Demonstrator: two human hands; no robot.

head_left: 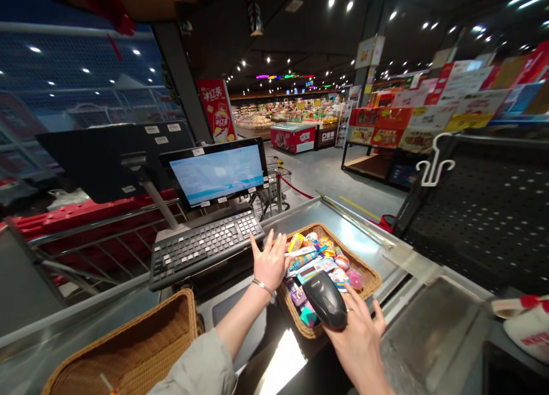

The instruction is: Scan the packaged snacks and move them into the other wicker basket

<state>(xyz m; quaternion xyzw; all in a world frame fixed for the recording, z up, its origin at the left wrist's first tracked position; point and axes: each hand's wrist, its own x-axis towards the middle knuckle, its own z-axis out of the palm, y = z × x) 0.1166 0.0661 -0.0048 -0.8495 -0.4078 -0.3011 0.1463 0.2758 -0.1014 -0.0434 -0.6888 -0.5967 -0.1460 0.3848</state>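
My left hand [270, 262], with a thin bracelet at the wrist, has its fingers spread over the left rim of a wicker basket [371, 268]. Its fingertips point towards the screen, and the thumb side is close to a white packet [300, 251]; I cannot tell whether they touch. A black handheld barcode scanner [325, 299] is in my right hand [358, 335], its head above the basket's near side. Small colourful packets and round sweets fill the basket, among them a pink round one [355, 279]. The scanner hides some of them, and its handle is out of sight.
A black keyboard [206, 246] and a lit monitor [218, 172] stand left of the basket on the metal counter [300, 215]. At lower left is a second wicker basket [128, 346]. A black perforated panel [489, 206] with white hooks [435, 165] rises at right.
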